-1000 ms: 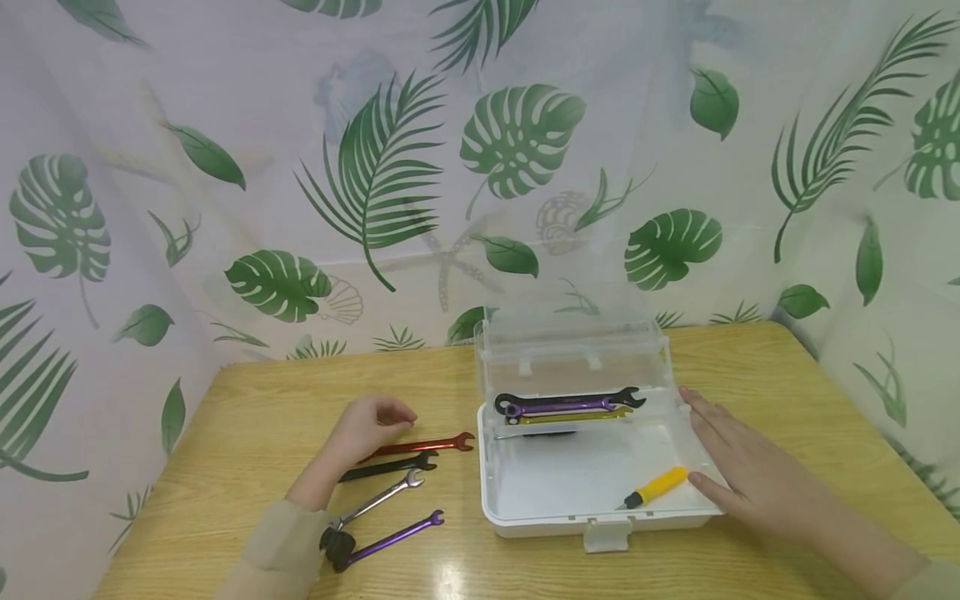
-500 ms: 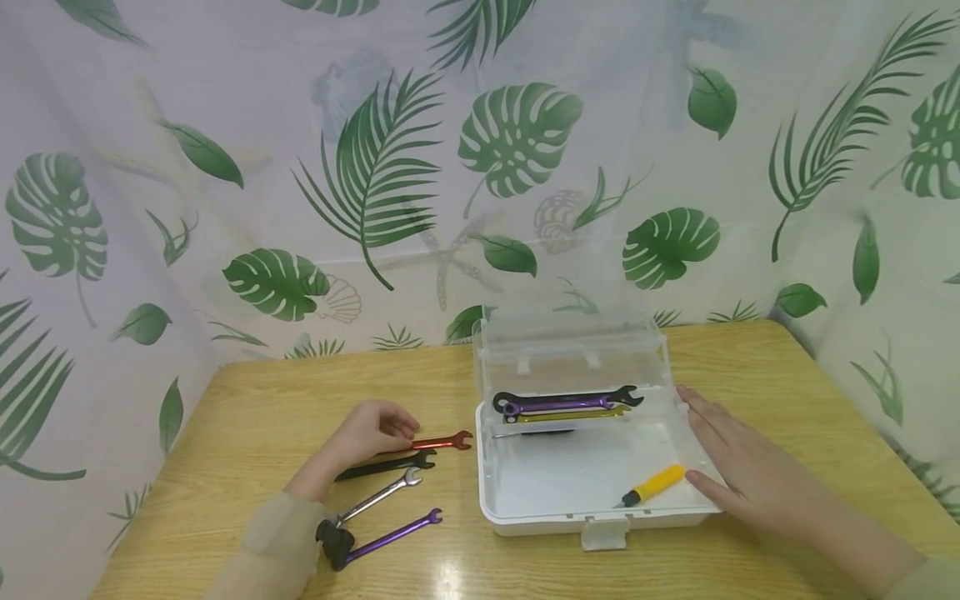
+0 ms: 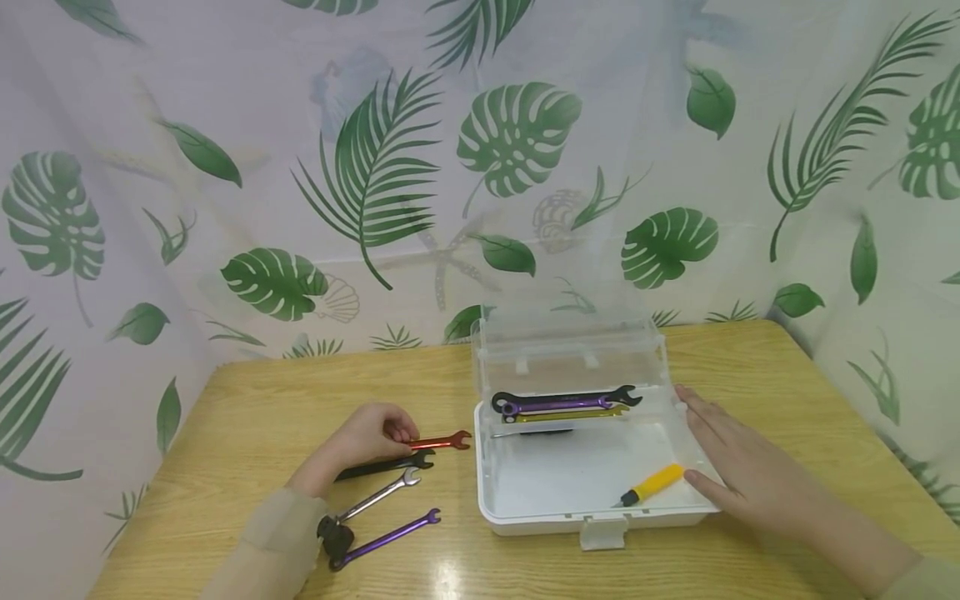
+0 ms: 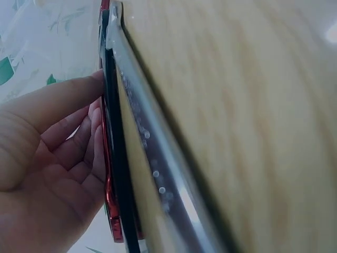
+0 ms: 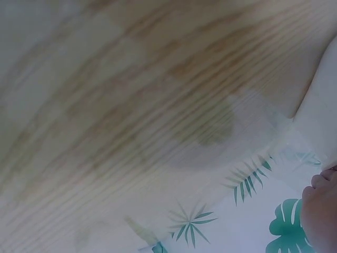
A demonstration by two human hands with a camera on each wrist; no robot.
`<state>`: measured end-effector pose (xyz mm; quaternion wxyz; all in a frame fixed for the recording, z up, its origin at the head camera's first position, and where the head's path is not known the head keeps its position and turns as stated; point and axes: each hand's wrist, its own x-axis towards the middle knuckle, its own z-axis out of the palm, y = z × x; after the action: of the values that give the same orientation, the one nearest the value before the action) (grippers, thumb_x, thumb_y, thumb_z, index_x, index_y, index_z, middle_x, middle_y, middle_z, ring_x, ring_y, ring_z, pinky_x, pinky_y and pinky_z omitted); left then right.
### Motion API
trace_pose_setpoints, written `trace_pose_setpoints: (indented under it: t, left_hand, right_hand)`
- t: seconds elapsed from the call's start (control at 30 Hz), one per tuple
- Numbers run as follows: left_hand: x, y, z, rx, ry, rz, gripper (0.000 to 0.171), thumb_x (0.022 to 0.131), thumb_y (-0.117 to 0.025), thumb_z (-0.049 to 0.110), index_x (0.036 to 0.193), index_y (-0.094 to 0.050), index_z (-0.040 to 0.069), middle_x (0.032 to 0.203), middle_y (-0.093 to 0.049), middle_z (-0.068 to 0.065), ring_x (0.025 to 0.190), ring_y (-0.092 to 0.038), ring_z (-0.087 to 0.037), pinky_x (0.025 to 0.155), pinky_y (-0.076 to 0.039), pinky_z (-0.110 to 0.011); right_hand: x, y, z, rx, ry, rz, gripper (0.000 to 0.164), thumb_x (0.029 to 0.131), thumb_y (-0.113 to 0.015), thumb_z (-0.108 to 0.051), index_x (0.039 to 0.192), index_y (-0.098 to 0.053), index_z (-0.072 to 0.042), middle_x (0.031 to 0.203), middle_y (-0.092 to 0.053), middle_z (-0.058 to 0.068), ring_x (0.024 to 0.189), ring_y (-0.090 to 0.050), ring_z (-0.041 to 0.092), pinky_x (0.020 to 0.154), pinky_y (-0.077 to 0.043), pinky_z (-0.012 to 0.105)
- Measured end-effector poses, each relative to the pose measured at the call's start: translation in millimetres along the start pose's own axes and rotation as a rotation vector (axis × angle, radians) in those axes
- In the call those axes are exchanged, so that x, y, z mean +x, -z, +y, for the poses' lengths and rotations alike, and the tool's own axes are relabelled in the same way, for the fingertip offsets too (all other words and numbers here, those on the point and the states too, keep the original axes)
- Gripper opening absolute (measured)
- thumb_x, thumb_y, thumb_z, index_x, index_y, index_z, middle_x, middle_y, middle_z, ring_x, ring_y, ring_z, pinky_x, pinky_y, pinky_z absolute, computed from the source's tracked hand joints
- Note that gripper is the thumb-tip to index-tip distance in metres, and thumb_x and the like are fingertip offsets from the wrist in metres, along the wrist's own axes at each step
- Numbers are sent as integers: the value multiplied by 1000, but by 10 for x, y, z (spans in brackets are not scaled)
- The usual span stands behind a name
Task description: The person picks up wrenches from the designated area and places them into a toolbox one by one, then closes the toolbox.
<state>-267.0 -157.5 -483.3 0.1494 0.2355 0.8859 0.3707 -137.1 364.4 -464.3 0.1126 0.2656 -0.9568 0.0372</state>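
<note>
My left hand [image 3: 371, 437] pinches a red combination wrench [image 3: 441, 442] between thumb and fingers, its open end pointing right. In the left wrist view the thumb and curled fingers meet along the red wrench [image 4: 108, 184], behind a black wrench [image 4: 117, 137]. Nearer me on the table lie the black wrench [image 3: 386, 468], a silver wrench [image 3: 379, 496] and a purple wrench [image 3: 393, 538]. My right hand [image 3: 738, 475], fingers extended, rests against the right side of a white toolbox [image 3: 532, 527]. The right wrist view catches only part of that hand [image 5: 320, 208] at its edge.
The toolbox's clear lid [image 3: 573, 350] stands raised at the back. Black, purple and gold wrenches [image 3: 566, 406] lie together toward its rear. A yellow-handled tool [image 3: 660, 482] with a thin tip lies inside at front right. Leaf-patterned cloth [image 3: 405, 167] hangs behind the table.
The left hand has come down a little and to the right, and its thumb and fingers have closed on the red wrench. The right hand has kept its place on the toolbox.
</note>
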Motion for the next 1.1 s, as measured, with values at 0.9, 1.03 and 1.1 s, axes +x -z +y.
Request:
trace_pose_setpoints:
  t: [0.9,1.03,1.1]
  left_hand:
    - [-34,-32,46,24,-20,25,5,90,-78,-4,95,-77,-1,85,-73,-6,77,-60,-9,70,-53,-19]
    - [-32,-35,54,26,-15,29,5,92,-77,-4,96,-77,-1,86,-73,-7,77,-61,-9,70,-53,-19]
    - [-35,-30,62,38,-14,28,6,93,-76,-4,98,-77,-1,87,-74,-7,78,-61,-9,70,-53,-20]
  right_hand:
    - [-9,13,-8,31,44,59,78,100,-70,-33,157,-39,11,178,-19,14,162,7,-3,127,7,9]
    - [-5,15,-6,33,44,64,80,100,-70,-32,159,-37,10,178,-20,14,162,7,-3,127,7,9]
    - [-2,16,-9,29,38,58,80,100,-71,-33,159,-36,9,178,-20,14,162,7,-3,127,7,8]
